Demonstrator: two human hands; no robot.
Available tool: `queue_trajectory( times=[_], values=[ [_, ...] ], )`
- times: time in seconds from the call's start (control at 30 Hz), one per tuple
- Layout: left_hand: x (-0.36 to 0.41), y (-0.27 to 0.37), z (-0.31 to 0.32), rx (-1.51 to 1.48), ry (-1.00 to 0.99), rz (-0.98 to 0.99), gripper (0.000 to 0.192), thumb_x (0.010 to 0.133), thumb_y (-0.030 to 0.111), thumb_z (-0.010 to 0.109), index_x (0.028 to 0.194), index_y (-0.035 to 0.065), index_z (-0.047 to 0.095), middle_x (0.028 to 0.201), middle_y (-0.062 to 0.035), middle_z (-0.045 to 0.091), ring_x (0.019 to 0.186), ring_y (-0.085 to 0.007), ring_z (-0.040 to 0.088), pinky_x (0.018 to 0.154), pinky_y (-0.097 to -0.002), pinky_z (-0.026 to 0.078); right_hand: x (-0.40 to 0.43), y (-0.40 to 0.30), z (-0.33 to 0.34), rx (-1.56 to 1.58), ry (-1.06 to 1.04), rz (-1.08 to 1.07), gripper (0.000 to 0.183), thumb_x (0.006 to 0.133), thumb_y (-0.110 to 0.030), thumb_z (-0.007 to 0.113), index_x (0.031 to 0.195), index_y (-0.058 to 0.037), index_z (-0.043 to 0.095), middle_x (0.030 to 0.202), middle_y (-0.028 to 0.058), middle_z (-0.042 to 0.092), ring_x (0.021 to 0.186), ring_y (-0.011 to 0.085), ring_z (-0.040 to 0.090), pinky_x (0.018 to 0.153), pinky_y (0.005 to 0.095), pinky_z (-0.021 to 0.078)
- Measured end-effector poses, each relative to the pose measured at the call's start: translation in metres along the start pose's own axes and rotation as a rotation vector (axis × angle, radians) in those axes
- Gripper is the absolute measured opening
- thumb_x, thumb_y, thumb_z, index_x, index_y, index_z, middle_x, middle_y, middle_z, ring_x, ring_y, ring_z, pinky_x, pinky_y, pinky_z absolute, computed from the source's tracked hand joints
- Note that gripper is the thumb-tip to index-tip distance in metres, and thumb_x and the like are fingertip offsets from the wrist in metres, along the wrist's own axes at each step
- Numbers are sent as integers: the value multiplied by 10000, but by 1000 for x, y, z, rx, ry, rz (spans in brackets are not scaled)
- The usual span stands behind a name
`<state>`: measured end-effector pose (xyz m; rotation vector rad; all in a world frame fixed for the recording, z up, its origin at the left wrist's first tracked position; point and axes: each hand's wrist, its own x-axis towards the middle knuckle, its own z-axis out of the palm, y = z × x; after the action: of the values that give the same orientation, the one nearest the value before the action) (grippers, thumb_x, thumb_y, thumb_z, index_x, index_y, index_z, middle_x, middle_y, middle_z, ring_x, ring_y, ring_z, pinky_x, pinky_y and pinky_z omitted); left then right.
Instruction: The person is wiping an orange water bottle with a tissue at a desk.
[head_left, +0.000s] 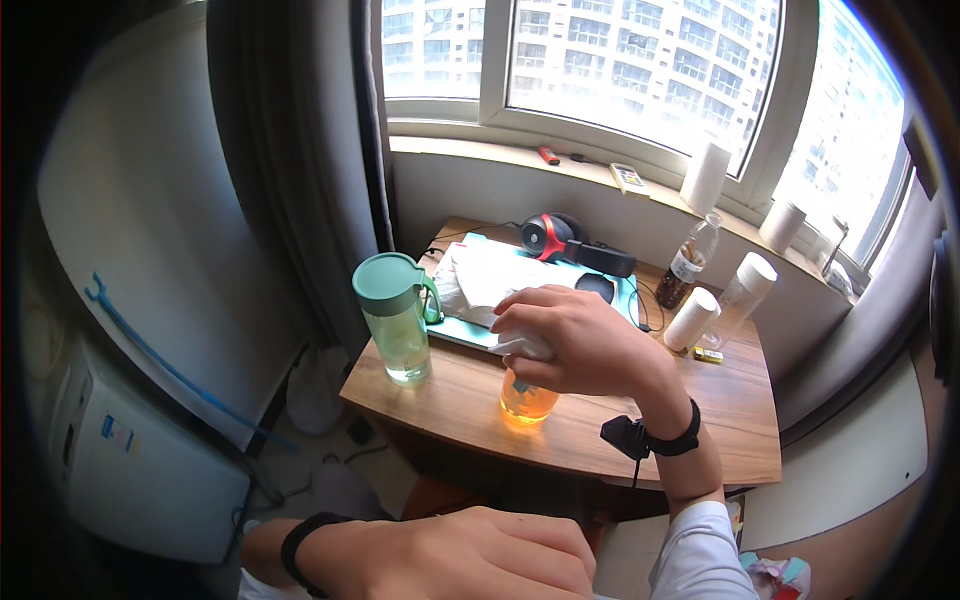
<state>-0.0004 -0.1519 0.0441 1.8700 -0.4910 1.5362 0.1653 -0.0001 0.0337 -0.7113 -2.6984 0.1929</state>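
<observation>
My right hand (592, 341) is closed over a crumpled white tissue (525, 345), just above the front part of the wooden desk. Directly beneath it stands a clear container of orange liquid (527, 401), its top hidden behind my fingers. Whether the tissue touches that container cannot be made out. Close to the camera at the bottom, my left hand (465, 555) shows its back, fingers bent; its palm side is hidden. To the left of my right hand stands a green-lidded water jug (394, 319) with a little clear liquid in it.
On the desk (615, 442), black-and-red headphones (555, 236) and white packaging (480, 281) lie behind my right hand. A plastic bottle with dark contents (686, 262), a white-capped bottle (739, 296) and a white cylinder (690, 321) stand at right. Paper rolls (705, 178) line the windowsill.
</observation>
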Motion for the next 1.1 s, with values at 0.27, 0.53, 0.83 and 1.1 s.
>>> queue_trajectory(
  times=[0.27,0.53,0.83,1.1],
  values=[
    [-9,9,11,578,-34,81,129,863,150,742,962,83,792,952,-73,757,766,-208,656,729,-369,550,3,2,2,-22,10,-4,335,857,-250,753,1135,-73,698,1220,115,686,1132,327,655,970,418,536],
    [-44,-17,-60,639,-108,-529,175,803,-35,545,836,53,692,765,-70,636,629,-232,613,578,-329,478,-2,4,7,-16,73,-22,309,887,-245,710,1126,-50,693,1154,130,696,1084,336,669,934,424,547],
    [-170,-68,-86,522,220,-1055,77,925,35,579,961,11,642,723,-37,564,654,-100,527,614,-270,441,1,-9,1,-101,36,119,330,905,-271,687,1121,-22,705,1045,156,714,953,344,706,832,425,575],
    [-158,-98,-103,363,146,-1140,879,910,492,778,1508,3,358,1480,-193,464,1333,-272,524,1126,-387,423,0,1,10,-110,122,-2,287,932,-242,669,1143,-55,717,1088,126,716,1033,316,693,870,401,564]
  ],
)
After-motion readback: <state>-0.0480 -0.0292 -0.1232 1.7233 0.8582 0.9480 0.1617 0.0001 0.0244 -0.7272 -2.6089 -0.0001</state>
